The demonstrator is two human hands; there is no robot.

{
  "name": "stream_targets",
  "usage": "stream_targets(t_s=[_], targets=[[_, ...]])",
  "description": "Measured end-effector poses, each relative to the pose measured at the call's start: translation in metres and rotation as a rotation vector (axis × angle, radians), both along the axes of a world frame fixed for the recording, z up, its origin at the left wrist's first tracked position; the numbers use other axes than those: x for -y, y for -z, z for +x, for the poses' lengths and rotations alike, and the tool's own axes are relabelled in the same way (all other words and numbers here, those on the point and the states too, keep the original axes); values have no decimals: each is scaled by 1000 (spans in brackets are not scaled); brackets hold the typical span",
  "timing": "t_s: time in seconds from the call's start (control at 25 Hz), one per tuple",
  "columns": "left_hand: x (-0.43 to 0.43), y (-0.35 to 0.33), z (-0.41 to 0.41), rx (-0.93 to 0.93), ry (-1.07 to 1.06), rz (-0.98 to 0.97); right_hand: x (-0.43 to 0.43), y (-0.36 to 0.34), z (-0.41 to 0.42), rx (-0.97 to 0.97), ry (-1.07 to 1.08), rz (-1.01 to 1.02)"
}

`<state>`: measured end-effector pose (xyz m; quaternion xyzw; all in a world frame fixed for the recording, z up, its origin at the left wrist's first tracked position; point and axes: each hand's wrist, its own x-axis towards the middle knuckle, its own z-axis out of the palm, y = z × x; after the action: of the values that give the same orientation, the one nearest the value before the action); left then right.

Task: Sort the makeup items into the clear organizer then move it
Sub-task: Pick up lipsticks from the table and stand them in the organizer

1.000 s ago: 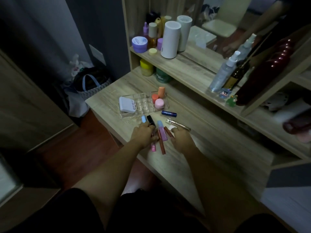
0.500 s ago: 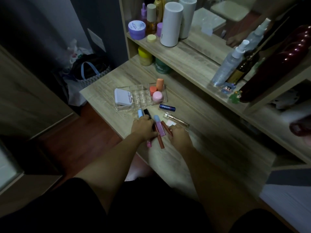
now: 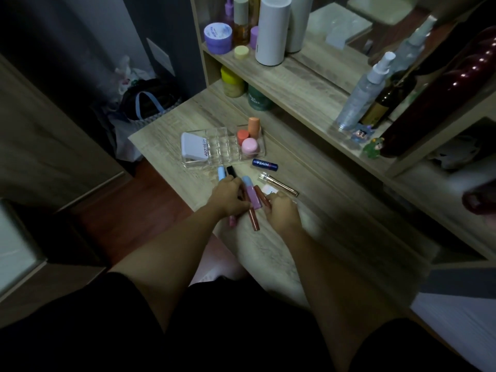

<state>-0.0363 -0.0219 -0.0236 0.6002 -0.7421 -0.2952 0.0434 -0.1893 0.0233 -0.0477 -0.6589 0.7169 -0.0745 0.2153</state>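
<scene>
The clear organizer [image 3: 224,153] lies on the wooden desk [image 3: 308,210], holding a white compact [image 3: 193,149], an orange tube [image 3: 253,126], a coral cap [image 3: 242,135] and a pink jar [image 3: 249,146]. Just in front of it lies a bunch of lip gloss tubes [image 3: 251,198]. My left hand [image 3: 228,197] curls over the blue-capped and black-capped tubes. My right hand [image 3: 281,210] touches the brown tube at the bunch's right side. A blue Nivea stick [image 3: 265,164] and a gold tube [image 3: 279,184] lie loose to the right.
A shelf [image 3: 295,84] behind the desk carries a white cylinder [image 3: 272,30], jars, a spray bottle [image 3: 362,95] and small figurines. A mirror stands above it. A bag [image 3: 147,103] sits on the floor to the left of the desk edge.
The view has tilted down slightly. Both hands have stayed on the bunch of tubes, gathering them closer together.
</scene>
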Motion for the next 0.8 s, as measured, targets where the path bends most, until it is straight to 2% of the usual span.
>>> stream_targets(t_s=[0.16, 0.32, 0.44, 0.52, 0.68, 0.8], targets=[[-5, -5, 1, -157, -57, 59, -6, 5, -1, 172, 106, -31], [-6, -14, 9, -270, -127, 67, -12, 2, 1, 554, 306, -68], [7, -33, 22, -355, -150, 42, 7, -15, 6, 817, 360, -18], [23, -52, 34, -376, -166, 3, 28, -30, 12, 865, 357, -30], [63, -89, 60, -371, -189, -133, 77, -60, 31, 859, 220, -80], [92, -103, 76, -306, -216, -239, 116, -71, 49, 857, 174, -159]])
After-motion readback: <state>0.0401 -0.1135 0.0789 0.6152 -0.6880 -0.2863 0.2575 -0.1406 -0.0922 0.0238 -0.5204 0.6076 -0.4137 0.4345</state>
